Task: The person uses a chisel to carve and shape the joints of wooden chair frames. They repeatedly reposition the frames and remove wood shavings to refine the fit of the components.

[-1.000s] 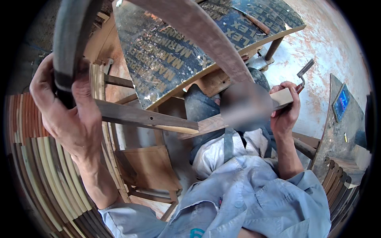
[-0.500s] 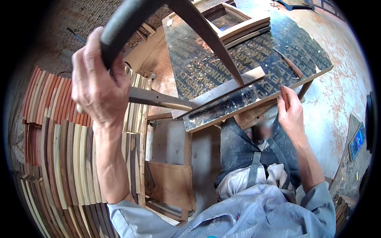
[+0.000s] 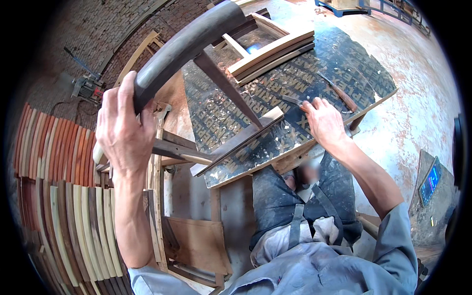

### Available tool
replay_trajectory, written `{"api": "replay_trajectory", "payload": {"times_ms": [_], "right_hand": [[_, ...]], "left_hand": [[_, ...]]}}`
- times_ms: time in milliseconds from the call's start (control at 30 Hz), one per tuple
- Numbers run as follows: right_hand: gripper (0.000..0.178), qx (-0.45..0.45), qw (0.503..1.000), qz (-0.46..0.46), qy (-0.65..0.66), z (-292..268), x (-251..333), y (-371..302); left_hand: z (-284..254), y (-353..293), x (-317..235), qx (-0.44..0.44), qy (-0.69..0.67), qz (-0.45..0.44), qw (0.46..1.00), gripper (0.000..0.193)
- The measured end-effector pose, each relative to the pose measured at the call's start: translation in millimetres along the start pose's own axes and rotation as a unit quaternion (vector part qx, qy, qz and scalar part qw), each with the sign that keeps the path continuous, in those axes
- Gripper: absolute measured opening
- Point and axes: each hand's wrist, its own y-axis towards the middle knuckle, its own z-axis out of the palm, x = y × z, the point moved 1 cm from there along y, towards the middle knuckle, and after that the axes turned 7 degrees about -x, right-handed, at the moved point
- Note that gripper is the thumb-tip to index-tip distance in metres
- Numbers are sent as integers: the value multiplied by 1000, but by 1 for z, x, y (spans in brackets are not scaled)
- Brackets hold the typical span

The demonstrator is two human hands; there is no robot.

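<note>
A dark wooden frame (image 3: pixel 228 88) stands tilted on the near left side of the worktable, its flat bottom rail resting along the front edge. My left hand (image 3: pixel 125 123) is wrapped around the lower left end of its thick curved top rail. My right hand (image 3: pixel 324 120) is closed on a chisel (image 3: pixel 292 100), just right of the bottom rail's end and over the tabletop. The chisel's flat blade points left; my fingers hide its handle. A second chisel (image 3: pixel 344 96) with a brown wooden handle lies on the table beyond my right hand.
Light and dark wooden frames (image 3: pixel 275 54) are stacked at the back of the dark, printed worktable (image 3: pixel 265 160). Rows of curved wooden slats (image 3: pixel 78 216) stand at the left. A motor (image 3: pixel 88 88) sits by the brick wall. A phone (image 3: pixel 430 177) lies on a surface at the right.
My right hand has moved left and away from me, from the table's front edge to over the tabletop. The view has shifted, and the curved rail shows more fully.
</note>
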Motion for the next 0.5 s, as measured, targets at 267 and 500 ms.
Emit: {"api": "replay_trajectory", "payload": {"times_ms": [267,500], "right_hand": [[25,-40,998,-55,9,18,-14,2],[36,-50,988,97,-112,-21,-104,15]], "left_hand": [[-21,42,-8,208,-50,-30,976,47],[0,51,-6,186,-84,-15,979,43]]}}
